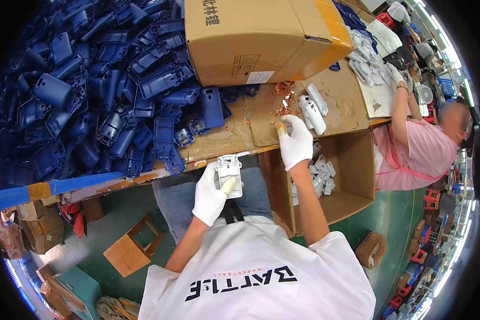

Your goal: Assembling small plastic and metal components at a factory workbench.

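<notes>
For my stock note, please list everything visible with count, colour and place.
Hollow plastic housings: many, dark blue, left
Cardboard carton: one, brown, top centre
Cardboard-topped table: one, brown, centre
Flaky scraps: many, copper, before carton
Loose plastic shells: at least two, white, beside scraps
Heaped plastic parts: many, white, table's right
Cardboard box, holding white pieces: one, brown, at table's edge
Rectangular plastic casing: one, white, centre
Boxes and clutter: many, mixed, floor and background
Co-worker: one, pink top, right
Shirt: one, white, bottom centre
Left hand: one, white-gloved, holding casing
Right hand: one, white-gloved, near shells
</notes>
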Demonstrator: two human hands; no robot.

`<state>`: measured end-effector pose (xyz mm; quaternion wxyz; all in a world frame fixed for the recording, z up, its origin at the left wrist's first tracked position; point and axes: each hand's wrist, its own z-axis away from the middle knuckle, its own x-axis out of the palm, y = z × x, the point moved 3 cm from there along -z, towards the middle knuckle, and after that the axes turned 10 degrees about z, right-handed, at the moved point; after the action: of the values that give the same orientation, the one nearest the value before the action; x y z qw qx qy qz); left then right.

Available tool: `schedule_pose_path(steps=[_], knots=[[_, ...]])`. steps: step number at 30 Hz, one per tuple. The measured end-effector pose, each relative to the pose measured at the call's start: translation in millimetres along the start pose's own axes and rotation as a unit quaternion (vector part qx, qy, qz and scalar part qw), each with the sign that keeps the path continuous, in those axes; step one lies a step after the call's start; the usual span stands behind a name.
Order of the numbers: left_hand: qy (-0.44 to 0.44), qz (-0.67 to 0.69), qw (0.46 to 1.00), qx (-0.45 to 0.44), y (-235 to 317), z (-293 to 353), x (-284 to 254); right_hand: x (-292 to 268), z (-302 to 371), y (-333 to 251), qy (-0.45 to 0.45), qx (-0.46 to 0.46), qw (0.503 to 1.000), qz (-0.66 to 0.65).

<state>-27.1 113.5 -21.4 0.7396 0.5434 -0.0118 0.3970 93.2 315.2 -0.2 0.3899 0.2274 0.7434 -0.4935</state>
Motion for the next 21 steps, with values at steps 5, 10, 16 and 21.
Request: schedule_pose_path(steps=[5,10,16,21], knots=[[-0.002,-0.018,1.000,0.012,-4,-1,-1,13,-7,-14,-0.060,0.075,0.988,0.119],[-0.014,-0.061,0.998,0.028,-7,-1,-2,18,-15,-17,-0.087,0.050,0.964,0.248],[-0.008,-0.028,0.999,0.029,1,3,2,15,-15,-9,-0.105,-0.002,0.969,0.225],[-0.009,-0.030,0.999,0.006,1,6,1,12,-13,-6,-0.100,-0.033,0.981,0.163]])
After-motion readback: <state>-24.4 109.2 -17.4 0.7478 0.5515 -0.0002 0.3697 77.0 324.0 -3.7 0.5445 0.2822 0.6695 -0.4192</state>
